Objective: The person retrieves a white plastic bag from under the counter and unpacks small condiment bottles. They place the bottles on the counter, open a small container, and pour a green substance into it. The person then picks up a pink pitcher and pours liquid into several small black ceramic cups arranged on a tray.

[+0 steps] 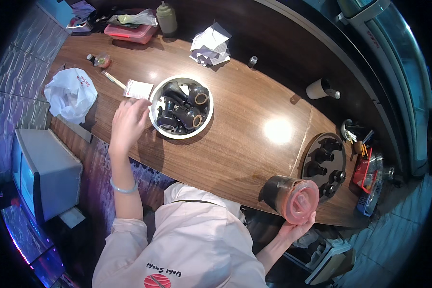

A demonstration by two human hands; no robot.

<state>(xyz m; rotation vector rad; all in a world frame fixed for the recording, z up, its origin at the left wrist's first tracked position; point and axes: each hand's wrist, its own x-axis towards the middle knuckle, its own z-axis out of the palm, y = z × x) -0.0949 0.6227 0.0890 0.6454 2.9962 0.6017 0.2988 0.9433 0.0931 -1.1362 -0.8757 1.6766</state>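
Observation:
My left hand (129, 117) is raised at the left rim of a white round bowl (211, 114), its fingers partly bent; whether it touches the rim I cannot tell. Several dark glazed ceramic bottles (187, 117) lie jumbled in the bowl. At the table's near edge on the right, my right hand (298, 228) is against the side of a dark container with a pink-red lid (300, 201); part of the hand is hidden behind it. Beyond that container, a dark oval tray (307, 142) carries several small black bottles (324, 155).
Left: a white plastic bag (71, 95), a paper packet (138, 89) and wrapped chopsticks (114, 80). Far side: a red-lidded box (129, 33), a squeeze bottle (166, 19), papers (211, 45), a small shaker (252, 61) and a white cup (316, 89). A red basket (361, 172) is at right.

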